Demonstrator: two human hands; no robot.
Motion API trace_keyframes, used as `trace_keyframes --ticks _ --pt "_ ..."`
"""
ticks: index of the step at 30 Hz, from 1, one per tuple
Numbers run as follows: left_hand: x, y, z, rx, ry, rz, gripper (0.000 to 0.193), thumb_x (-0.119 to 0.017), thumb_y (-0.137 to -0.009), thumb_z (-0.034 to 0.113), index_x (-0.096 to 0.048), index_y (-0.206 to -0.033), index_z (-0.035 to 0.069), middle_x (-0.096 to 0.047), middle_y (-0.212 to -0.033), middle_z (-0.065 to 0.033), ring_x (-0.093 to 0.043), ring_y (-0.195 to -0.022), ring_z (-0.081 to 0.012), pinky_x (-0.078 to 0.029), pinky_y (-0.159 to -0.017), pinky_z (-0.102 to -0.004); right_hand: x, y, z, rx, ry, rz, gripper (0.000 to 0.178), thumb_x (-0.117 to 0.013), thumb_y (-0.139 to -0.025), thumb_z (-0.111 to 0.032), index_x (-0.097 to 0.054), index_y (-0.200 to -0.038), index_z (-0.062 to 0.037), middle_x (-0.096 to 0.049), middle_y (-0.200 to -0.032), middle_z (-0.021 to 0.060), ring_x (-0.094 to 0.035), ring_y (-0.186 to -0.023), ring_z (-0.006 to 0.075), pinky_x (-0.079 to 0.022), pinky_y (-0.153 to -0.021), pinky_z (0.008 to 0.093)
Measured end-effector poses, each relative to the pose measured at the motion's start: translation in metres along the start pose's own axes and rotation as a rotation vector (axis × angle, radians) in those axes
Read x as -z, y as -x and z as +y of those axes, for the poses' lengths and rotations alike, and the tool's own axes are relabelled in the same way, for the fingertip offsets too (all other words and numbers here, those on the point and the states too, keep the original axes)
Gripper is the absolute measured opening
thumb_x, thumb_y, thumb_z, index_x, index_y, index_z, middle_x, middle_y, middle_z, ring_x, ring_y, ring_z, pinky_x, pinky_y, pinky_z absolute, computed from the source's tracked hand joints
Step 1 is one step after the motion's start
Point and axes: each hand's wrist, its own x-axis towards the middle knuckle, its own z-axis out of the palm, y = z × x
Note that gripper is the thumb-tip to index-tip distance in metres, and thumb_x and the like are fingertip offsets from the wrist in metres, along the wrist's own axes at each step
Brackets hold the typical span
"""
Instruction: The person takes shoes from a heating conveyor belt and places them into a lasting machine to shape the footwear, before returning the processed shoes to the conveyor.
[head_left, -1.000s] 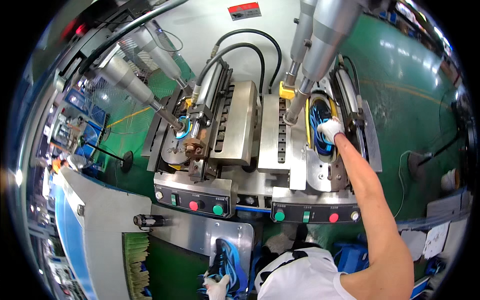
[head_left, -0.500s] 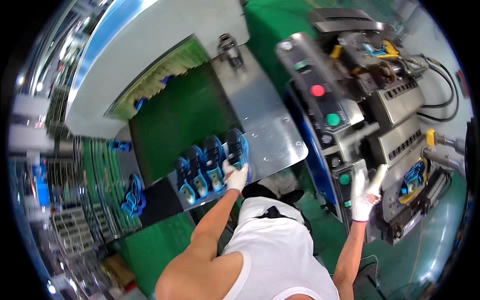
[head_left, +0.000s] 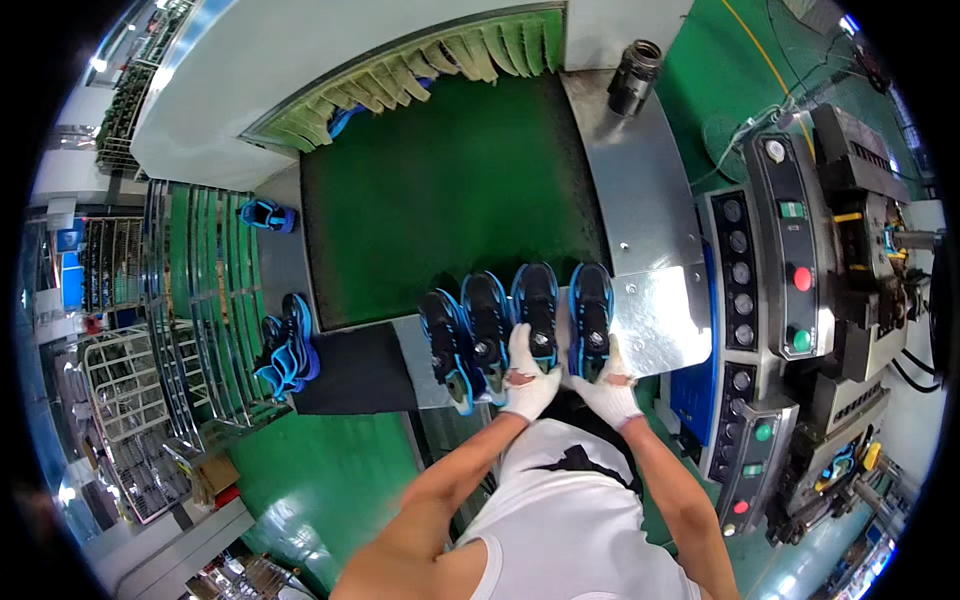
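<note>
Several black shoes with blue edging stand side by side at the front edge of a metal table, toes pointing away from me. My left hand [head_left: 531, 385], in a white glove, is closed around the heel of the second shoe from the right [head_left: 536, 292]. My right hand [head_left: 608, 392], gloved the same way, grips the heel of the rightmost shoe [head_left: 591, 298]. Left of my hands sit two more shoes, a middle one [head_left: 486, 312] and a leftmost one [head_left: 443, 330], which neither hand touches.
Beyond the shoes, a green conveyor belt [head_left: 450, 180] runs under a fringed curtain [head_left: 440, 75]. A dark bottle [head_left: 635, 78] stands on the metal side plate [head_left: 640, 160]. More shoes [head_left: 289, 350] lie at left by a metal rack [head_left: 200, 300]. A button-panel machine [head_left: 790, 250] stands at right.
My view has swung right-side-away toward the belt. My right hand has left the machine and taken the rightmost shoe; my left hand has shifted from that shoe to its left neighbour.
</note>
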Motion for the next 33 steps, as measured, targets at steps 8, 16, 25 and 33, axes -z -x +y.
trace_keyframes --ticks 8,16,25,33 --pt "0.018 -0.085 0.019 0.107 0.141 -0.299 0.082 -0.081 -0.074 0.006 -0.042 -0.146 0.004 -0.062 -0.127 -0.0184 -0.063 -0.116 -0.0327 -0.049 -0.102 -0.0393 -0.044 -0.051 0.026 -0.401 0.094 0.078 0.076 -0.068 -0.087 -0.062 -0.068 -0.108 0.0112 -0.071 -0.101 0.0301 -0.069 -0.095 0.0445 -0.054 -0.08 0.0509" --pt "-0.014 -0.06 0.125 -0.028 0.133 -0.832 0.081 -0.086 -0.072 0.008 -0.048 -0.142 0.003 -0.065 -0.126 -0.0137 -0.063 -0.111 -0.0236 -0.05 -0.101 -0.0383 0.012 0.09 0.042 -0.849 -0.734 0.506 0.097 -0.082 -0.072 -0.062 -0.059 -0.122 0.0171 -0.07 -0.113 0.0316 -0.069 -0.11 0.0376 -0.053 -0.097 0.0425" --pt "-0.041 0.156 0.218 -0.708 0.124 -1.697 0.082 -0.081 -0.07 -0.002 -0.045 -0.144 0.001 -0.062 -0.127 -0.0119 -0.06 -0.114 -0.021 -0.049 -0.103 -0.0365 -0.009 0.365 0.002 -1.214 -1.312 1.401 0.086 -0.092 -0.069 -0.043 -0.059 -0.128 0.0099 -0.07 -0.111 0.0143 -0.065 -0.097 0.0191 -0.054 -0.089 0.0351" --pt "-0.011 0.409 0.268 -0.96 0.039 -2.373 0.082 -0.081 -0.073 0.004 -0.042 -0.145 0.0 -0.06 -0.13 -0.0143 -0.059 -0.118 -0.0219 -0.045 -0.108 -0.0372 -0.092 0.519 -0.067 -1.076 -1.166 2.654 0.052 -0.087 -0.077 -0.025 -0.07 -0.119 -0.0003 -0.074 -0.11 0.0062 -0.067 -0.095 0.0177 -0.053 -0.092 0.0361"
